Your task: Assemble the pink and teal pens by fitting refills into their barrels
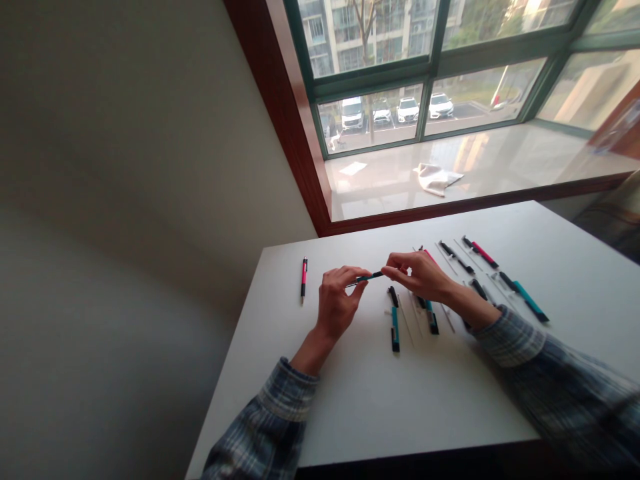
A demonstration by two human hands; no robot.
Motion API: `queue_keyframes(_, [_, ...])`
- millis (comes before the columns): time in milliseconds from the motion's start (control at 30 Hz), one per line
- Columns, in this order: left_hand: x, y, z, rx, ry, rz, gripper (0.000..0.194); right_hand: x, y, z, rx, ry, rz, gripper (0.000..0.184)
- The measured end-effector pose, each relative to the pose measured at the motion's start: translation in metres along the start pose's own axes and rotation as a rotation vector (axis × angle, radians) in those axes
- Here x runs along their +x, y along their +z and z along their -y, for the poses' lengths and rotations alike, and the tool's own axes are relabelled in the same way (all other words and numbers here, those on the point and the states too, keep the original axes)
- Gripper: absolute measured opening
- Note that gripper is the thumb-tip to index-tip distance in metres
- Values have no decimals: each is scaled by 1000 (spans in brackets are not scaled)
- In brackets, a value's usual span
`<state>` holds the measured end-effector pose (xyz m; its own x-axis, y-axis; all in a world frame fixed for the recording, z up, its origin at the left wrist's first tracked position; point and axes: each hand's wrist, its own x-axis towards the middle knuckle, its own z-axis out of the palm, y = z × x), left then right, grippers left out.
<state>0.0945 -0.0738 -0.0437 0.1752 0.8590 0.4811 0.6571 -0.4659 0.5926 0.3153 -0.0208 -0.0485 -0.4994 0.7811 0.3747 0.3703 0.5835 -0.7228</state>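
Above the white table (350,413), left of most of the loose pen parts, the left hand (337,300) pinches the teal side of a teal-and-black pen (370,276), while the right hand (423,277) grips its black end between thumb and fingers. Whether its 2 sections are fully joined, I cannot tell. Good handling here would likely mean keeping both ends on 1 straight line, fingertips light and close to the joint, wrists level, since a tilt could bind the sections. Nearby lie a teal barrel (395,330) and thin refills (406,322); a red-and-black pen (304,280) rests well apart.
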Motion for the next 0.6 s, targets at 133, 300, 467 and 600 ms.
queue_keyframes(133, [0, 0, -1, -3, 10, 4, 14, 0, 0, 1, 0, 0, -1, 31])
queue_keyframes(300, [0, 0, 1, -5, 12, 3, 15, 0, 0, 2, 10, -5, 2, 28])
queue_keyframes(467, [0, 1, 3, -16, 2, -1, 14, 0, 1, -2, -62, 14, 15, 37])
queue_keyframes(600, [0, 1, 6, -12, -5, -4, 13, 1, 2, -6, -60, -50, -8, 28])
